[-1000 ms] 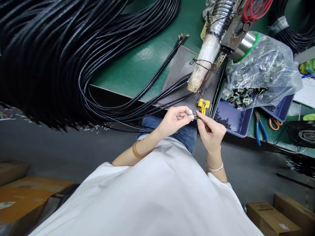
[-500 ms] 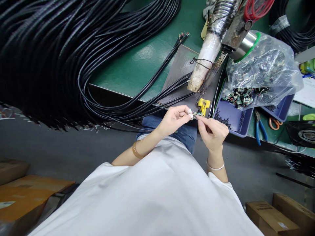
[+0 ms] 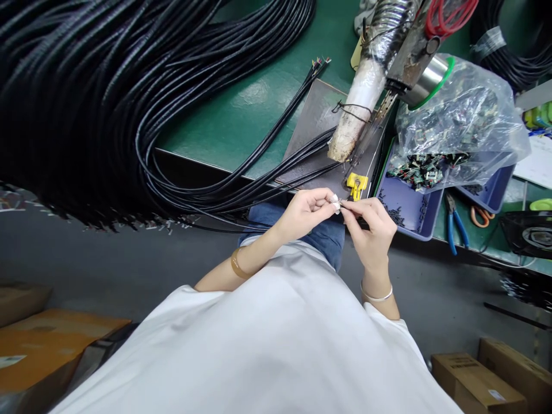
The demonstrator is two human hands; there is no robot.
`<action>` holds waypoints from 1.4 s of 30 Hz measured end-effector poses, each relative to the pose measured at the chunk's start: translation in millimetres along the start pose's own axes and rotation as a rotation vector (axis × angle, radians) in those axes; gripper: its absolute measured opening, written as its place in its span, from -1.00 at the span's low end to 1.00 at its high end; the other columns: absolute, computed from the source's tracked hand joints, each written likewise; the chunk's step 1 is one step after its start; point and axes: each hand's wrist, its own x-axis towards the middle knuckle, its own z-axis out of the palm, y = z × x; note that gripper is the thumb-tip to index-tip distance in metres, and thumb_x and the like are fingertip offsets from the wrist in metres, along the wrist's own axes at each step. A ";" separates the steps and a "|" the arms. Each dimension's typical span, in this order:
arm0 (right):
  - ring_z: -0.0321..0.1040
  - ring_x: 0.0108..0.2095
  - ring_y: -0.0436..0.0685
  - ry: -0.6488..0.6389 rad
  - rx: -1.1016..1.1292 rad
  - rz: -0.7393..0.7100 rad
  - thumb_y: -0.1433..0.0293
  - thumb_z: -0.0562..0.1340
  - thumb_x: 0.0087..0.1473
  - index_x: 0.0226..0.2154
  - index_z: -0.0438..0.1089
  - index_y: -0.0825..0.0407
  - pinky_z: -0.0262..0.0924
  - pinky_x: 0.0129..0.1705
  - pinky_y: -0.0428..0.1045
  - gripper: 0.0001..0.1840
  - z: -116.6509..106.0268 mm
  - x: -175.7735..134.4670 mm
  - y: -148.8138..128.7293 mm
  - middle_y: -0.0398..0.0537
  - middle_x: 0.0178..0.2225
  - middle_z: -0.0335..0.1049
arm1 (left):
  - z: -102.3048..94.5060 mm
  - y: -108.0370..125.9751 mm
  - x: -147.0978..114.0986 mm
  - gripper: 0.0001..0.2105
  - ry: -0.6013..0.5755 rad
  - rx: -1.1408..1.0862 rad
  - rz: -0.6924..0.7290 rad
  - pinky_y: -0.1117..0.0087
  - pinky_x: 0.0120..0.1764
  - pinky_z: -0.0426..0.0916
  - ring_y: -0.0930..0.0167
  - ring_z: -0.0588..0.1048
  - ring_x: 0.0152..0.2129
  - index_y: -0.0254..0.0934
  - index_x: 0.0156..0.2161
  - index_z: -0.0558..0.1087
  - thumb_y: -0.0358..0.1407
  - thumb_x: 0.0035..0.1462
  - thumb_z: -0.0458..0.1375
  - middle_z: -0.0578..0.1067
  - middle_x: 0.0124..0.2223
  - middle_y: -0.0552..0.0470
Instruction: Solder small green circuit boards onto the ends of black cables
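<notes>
My left hand (image 3: pixel 304 211) is closed in a pinch, with white coverings on the thumb and fingertip. Thin wire ends (image 3: pixel 339 203) show at its fingertips. Close against them, my right hand (image 3: pixel 371 227) also pinches with thumb and forefinger; what lies between those fingers is too small to make out. Just beyond the fingertips is a yellow clamp-like holder (image 3: pixel 357 185) at the bench edge. Above it, a soldering iron (image 3: pixel 371 135) points down beside a wrapped white tube (image 3: pixel 351 123). Black cables (image 3: pixel 276 172) run in from the left, some passing behind my left hand.
A large bundle of black cables (image 3: pixel 77 115) hangs over the green bench (image 3: pixel 254 98). At right are a purple tray (image 3: pixel 411 207) with small black pieces, a plastic bag (image 3: pixel 466 109) of small circuit boards, blue-handled pliers (image 3: pixel 456 224) and a solder spool (image 3: pixel 431 80). Cardboard boxes (image 3: pixel 478 379) stand below.
My right hand has shifted slightly left, closer to my left fingertips. The small green part seen by the yellow holder no longer shows there. My left hand stays nearly still.
</notes>
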 end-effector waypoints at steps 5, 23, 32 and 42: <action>0.36 -0.38 -0.02 -0.073 0.065 0.052 0.42 0.20 0.24 -0.34 0.41 -0.01 0.31 -0.36 -0.07 -0.89 1.1 2.1 2.4 -0.14 -0.38 0.38 | -1.9 -0.5 -1.4 -0.79 -0.096 0.059 -0.034 0.54 -0.55 0.02 0.62 0.09 -0.64 -0.34 -0.41 0.41 -0.22 0.14 0.21 0.22 -0.57 0.19; 0.57 -0.13 0.10 0.147 0.118 0.167 0.38 0.27 0.17 -0.36 0.34 0.00 0.51 -0.23 -0.03 -0.90 14.4 1.3 6.9 0.02 -0.08 0.58 | -0.6 -0.6 11.7 -0.76 0.074 0.004 0.004 0.54 -0.51 0.08 0.61 0.17 -0.61 -0.31 -0.39 0.39 -0.17 0.06 0.28 0.29 -0.52 0.18; 0.54 -0.01 0.14 0.192 0.086 0.059 0.49 0.25 0.14 -0.35 0.35 -0.02 0.47 -0.01 0.07 -0.90 19.9 7.9 12.1 -0.02 -0.07 0.58 | -0.3 -3.3 23.0 -0.75 0.081 -0.081 0.058 0.54 -0.50 0.10 0.63 0.09 -0.65 -0.32 -0.37 0.39 -0.15 0.14 0.26 0.19 -0.55 0.23; 0.58 -0.08 0.15 0.186 0.068 0.010 0.48 0.27 0.13 -0.36 0.34 -0.03 0.52 -0.17 0.02 -0.90 20.8 12.7 15.7 0.01 -0.02 0.57 | -1.8 0.7 28.2 -0.78 0.110 0.012 0.087 0.53 -0.54 -0.01 0.62 0.05 -0.64 -0.31 -0.38 0.36 -0.20 0.16 0.21 0.14 -0.57 0.22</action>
